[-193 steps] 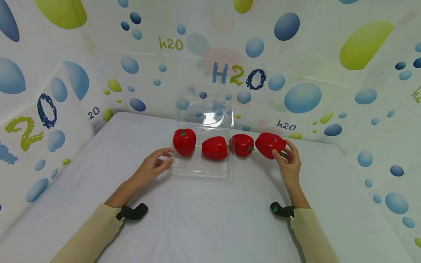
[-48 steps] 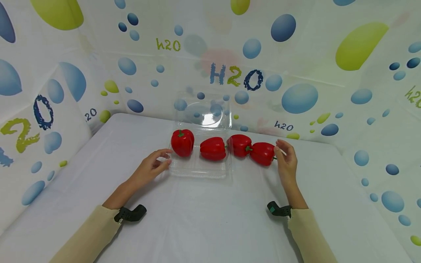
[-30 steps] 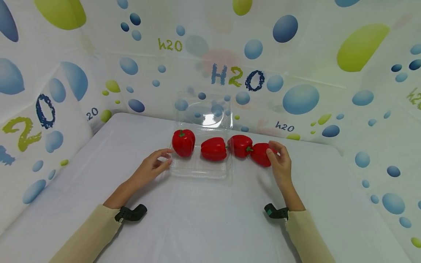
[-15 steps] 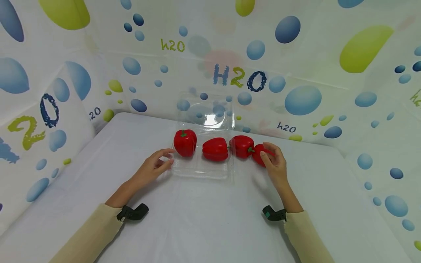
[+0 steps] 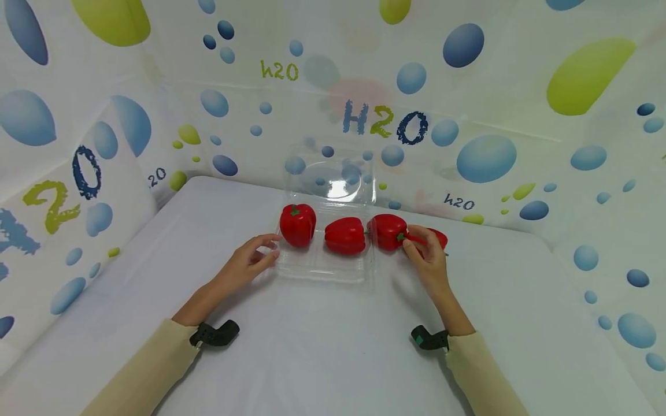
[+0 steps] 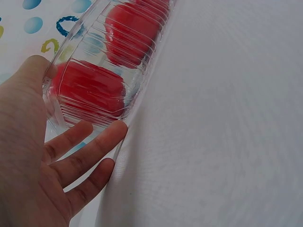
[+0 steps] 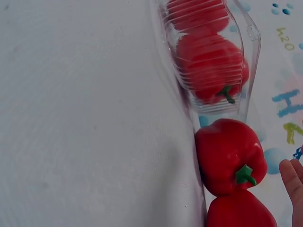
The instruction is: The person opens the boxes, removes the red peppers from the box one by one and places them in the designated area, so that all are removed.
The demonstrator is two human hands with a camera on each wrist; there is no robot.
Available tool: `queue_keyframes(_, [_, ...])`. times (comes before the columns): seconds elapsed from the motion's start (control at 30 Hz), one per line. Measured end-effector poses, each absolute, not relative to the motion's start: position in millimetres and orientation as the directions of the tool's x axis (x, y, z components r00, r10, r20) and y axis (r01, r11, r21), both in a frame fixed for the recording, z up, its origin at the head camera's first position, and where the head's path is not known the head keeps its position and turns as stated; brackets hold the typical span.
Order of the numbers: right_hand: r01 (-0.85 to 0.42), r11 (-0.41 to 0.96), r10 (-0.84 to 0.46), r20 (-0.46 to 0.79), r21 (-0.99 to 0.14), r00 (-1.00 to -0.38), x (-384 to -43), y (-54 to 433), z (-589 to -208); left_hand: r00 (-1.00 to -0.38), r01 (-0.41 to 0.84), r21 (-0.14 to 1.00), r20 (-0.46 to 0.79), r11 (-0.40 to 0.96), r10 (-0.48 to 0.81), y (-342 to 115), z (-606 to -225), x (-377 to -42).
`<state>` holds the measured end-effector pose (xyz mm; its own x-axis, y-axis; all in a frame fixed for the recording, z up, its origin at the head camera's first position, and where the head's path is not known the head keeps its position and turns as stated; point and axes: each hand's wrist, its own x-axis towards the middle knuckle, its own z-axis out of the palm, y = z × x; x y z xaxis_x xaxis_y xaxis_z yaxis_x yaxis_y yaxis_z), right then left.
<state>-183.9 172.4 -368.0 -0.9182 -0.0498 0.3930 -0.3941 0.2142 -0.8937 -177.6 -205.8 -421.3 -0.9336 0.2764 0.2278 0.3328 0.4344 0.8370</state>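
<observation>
A clear plastic clamshell container (image 5: 317, 271) lies on the table with its lid (image 5: 333, 179) raised behind it. Inside are two red bell peppers, one at the left (image 5: 298, 226), stem up, and one at the right (image 5: 346, 236) on its side. My left hand (image 5: 244, 261) touches the container's left end, with several fingers (image 6: 90, 151) fairly straight beside its wall. A third bell pepper (image 5: 389, 231) lies just outside the right wall. My right hand (image 5: 430, 263) reaches beside it, thumb near its green stem. A fourth bell pepper (image 5: 441, 237) is mostly hidden behind that hand.
White cloth covers the table (image 5: 312, 346). A patterned curtain (image 5: 484, 92) with blue and green spots rises behind the table and along both sides. Dark wrist cameras (image 5: 215, 333) are strapped to both arms.
My right hand held the fourth pepper raised; the pepper now lies on the table beside the third. That hand, fingers parted, has moved left across to the third pepper. The left hand stays put.
</observation>
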Motion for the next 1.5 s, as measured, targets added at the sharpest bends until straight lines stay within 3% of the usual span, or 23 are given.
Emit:
queue_keyframes(0.37, [-0.503,0.14,-0.088,0.495,-0.853,-0.865,-207.5,167.7,-395.4,-0.934,0.332,0.836,0.228,0.436,0.274,-206.8,-420.7,-177.3])
queue_keyframes(0.57, [-0.477,0.155,-0.097,0.467,-0.865,-0.879,-208.8,158.5,-400.5,-0.93,0.341,0.836,0.235,0.429,0.282,-207.0,-421.3,-177.8])
queue_keyframes(1.0, [-0.442,0.147,-0.164,0.419,-0.885,-0.893,-195.1,134.9,-373.1,-0.931,0.342,0.833,0.236,0.435,0.28,-206.6,-420.9,-177.7])
queue_keyframes(1.5, [-0.465,0.133,-0.238,0.427,-0.875,-0.872,-206.6,124.5,-373.2,-0.933,0.335,0.838,0.232,0.431,0.274,-206.6,-421.1,-176.6])
